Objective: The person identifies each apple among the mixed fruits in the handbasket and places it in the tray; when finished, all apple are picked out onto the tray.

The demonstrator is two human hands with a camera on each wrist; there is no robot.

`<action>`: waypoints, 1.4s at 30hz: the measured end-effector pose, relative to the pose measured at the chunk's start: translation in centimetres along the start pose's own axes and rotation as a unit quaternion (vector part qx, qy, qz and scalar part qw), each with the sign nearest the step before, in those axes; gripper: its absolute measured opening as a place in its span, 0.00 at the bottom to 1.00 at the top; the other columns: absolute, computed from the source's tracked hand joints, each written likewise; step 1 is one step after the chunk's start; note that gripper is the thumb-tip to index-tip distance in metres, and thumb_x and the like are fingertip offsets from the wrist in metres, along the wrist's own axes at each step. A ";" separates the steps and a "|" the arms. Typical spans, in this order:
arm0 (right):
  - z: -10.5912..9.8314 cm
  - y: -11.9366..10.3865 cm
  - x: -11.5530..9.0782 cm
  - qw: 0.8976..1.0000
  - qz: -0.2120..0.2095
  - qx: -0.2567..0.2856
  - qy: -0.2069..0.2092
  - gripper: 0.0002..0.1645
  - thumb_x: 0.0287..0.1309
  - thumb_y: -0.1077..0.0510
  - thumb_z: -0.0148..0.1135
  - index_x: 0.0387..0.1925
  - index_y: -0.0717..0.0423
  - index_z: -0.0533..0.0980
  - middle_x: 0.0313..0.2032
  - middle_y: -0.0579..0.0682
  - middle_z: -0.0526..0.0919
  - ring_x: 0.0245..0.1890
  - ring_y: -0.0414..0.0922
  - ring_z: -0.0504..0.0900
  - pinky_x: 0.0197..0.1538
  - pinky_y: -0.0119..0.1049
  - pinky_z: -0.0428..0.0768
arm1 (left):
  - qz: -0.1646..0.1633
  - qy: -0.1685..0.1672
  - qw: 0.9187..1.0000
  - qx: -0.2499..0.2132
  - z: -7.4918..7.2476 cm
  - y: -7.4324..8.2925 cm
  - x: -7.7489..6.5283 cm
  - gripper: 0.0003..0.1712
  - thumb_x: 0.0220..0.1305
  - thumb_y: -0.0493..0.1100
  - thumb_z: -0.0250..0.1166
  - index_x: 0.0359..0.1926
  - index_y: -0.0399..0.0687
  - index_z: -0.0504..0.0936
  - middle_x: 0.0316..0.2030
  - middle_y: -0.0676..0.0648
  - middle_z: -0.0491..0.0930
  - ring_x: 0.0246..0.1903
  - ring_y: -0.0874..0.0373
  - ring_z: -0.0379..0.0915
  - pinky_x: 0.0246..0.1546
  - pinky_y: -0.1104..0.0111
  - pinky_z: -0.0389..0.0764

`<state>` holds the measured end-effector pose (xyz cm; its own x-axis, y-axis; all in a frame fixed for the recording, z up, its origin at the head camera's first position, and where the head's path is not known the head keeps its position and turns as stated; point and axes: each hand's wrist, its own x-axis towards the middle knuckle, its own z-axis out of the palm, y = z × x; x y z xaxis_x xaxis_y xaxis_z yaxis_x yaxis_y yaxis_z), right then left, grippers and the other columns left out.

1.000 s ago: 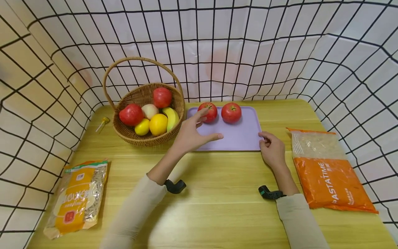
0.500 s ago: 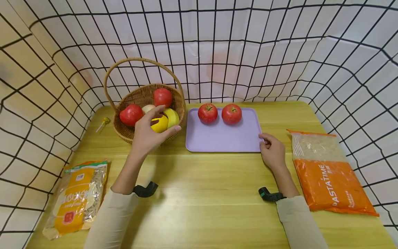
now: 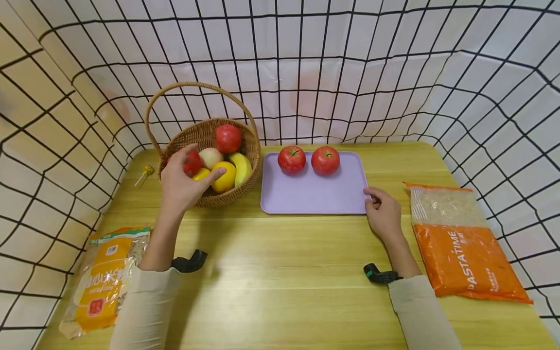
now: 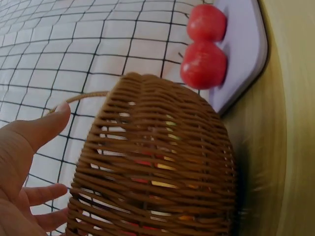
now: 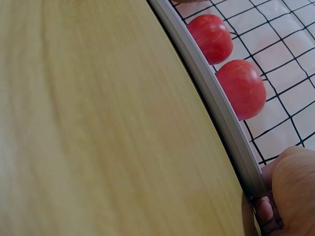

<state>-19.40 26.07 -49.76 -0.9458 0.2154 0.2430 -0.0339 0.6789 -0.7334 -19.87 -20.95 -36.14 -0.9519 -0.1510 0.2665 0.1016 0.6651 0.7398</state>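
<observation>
My left hand [image 3: 181, 187] is over the left side of the wicker basket [image 3: 238, 194], thumb and fingers spread apart, holding nothing. It is nearest to a red fruit [image 3: 192, 164], which it partly covers. Also in the basket are another red fruit [image 3: 228, 138], a pale round fruit [image 3: 211, 157], an orange [image 3: 224, 178], a partly hidden yellow fruit [image 3: 201, 174] and a banana [image 3: 241, 168]. My right hand [image 3: 385, 211] pinches the right edge of a lilac tray [image 3: 315, 199]. Two red apples [image 3: 291, 160] [image 3: 325, 160] sit side by side at the tray's back.
An orange pasta bag [image 3: 470, 255] lies at the right. A yellow-labelled food bag [image 3: 102, 282] lies at the front left, partly behind my left sleeve. A wrapped lollipop [image 3: 148, 170] is left of the basket, whose tall handle [image 3: 199, 84] arches up. Grid-patterned cloth surrounds the table.
My left hand has moved left from above the tray, across the basket, to the red fruit at its left side. My right hand has stayed on the tray's edge.
</observation>
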 end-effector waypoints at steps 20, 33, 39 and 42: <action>-0.1 0.0 0.0 1.000 0.002 -0.001 -0.001 0.19 0.67 0.66 0.58 0.56 0.61 0.83 0.53 0.60 0.86 0.40 0.46 0.76 0.39 0.21 0.67 | -0.042 0.012 0.997 0.056 -0.6 -1.6 1.6 0.51 0.59 0.64 0.72 0.75 0.46 0.65 0.73 0.36 0.62 0.69 0.36 0.61 0.61 0.37 0.75; 0.0 0.1 0.0 1.000 -0.003 -0.001 0.003 0.19 0.66 0.66 0.58 0.56 0.62 0.83 0.56 0.60 0.85 0.39 0.46 0.76 0.38 0.20 0.67 | -0.069 -0.018 0.993 0.094 -0.7 -1.9 2.7 0.53 0.65 0.64 0.67 0.80 0.44 0.55 0.77 0.31 0.52 0.72 0.30 0.54 0.60 0.34 0.75; 0.0 0.1 0.0 1.000 -0.003 -0.001 0.004 0.19 0.66 0.66 0.59 0.55 0.62 0.83 0.56 0.60 0.85 0.39 0.46 0.76 0.38 0.19 0.67 | -0.071 -0.037 0.991 0.104 -0.9 -1.9 3.4 0.54 0.65 0.63 0.67 0.80 0.43 0.55 0.76 0.28 0.53 0.71 0.28 0.54 0.59 0.35 0.76; 0.0 0.1 0.0 1.000 -0.003 0.000 0.004 0.19 0.66 0.66 0.59 0.55 0.62 0.83 0.56 0.59 0.85 0.39 0.46 0.76 0.38 0.19 0.67 | -0.070 -0.040 0.990 0.112 -0.9 -2.1 3.7 0.53 0.65 0.63 0.66 0.79 0.41 0.55 0.76 0.27 0.54 0.70 0.27 0.56 0.58 0.35 0.77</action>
<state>-19.42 26.12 -49.84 -0.9432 0.2171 0.2515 -0.0386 0.6801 -0.7321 -23.38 -23.53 -36.11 -0.9730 -0.2008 0.1137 -0.0917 0.7886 0.6080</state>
